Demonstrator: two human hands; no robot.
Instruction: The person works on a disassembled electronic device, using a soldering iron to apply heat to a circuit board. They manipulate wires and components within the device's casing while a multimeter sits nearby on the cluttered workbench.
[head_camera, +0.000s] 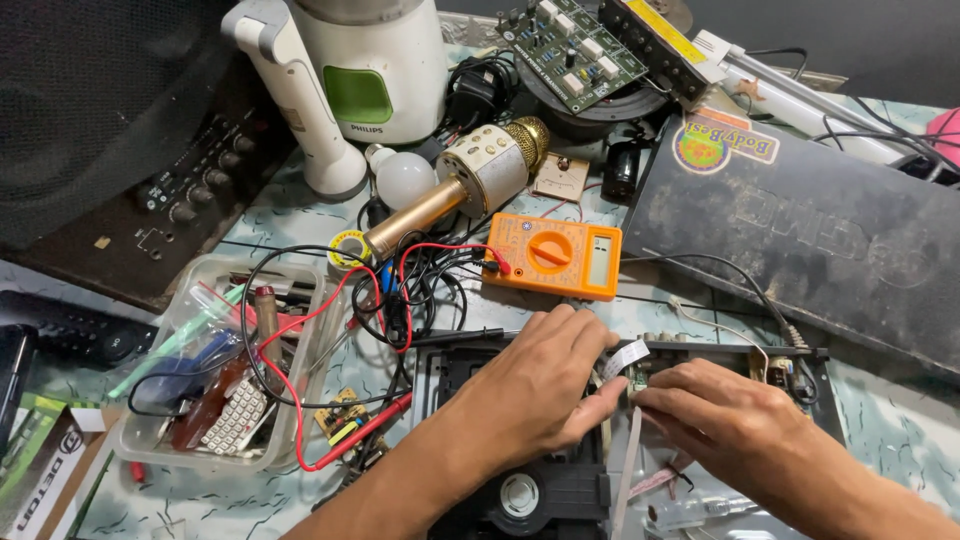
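Observation:
My left hand (535, 385) and my right hand (720, 425) meet over an opened disc player chassis (560, 490) at the bottom centre. Between their fingertips sits a white flat ribbon cable (625, 357) that bends over a small green circuit board (638, 378). My left thumb and fingers pinch near the cable's end. My right fingers press on the board beside it. A second pale ribbon strip (628, 460) runs down from there toward the black disc drive hub (518, 495).
An orange multimeter (553, 255) with red and black leads lies just beyond my hands. A gold microphone (455, 190), a white bulb (403, 178), a white blender (370, 65), a clear parts tray (215, 365), a black cover panel (810, 240) and a loose circuit board (572, 45) crowd the table.

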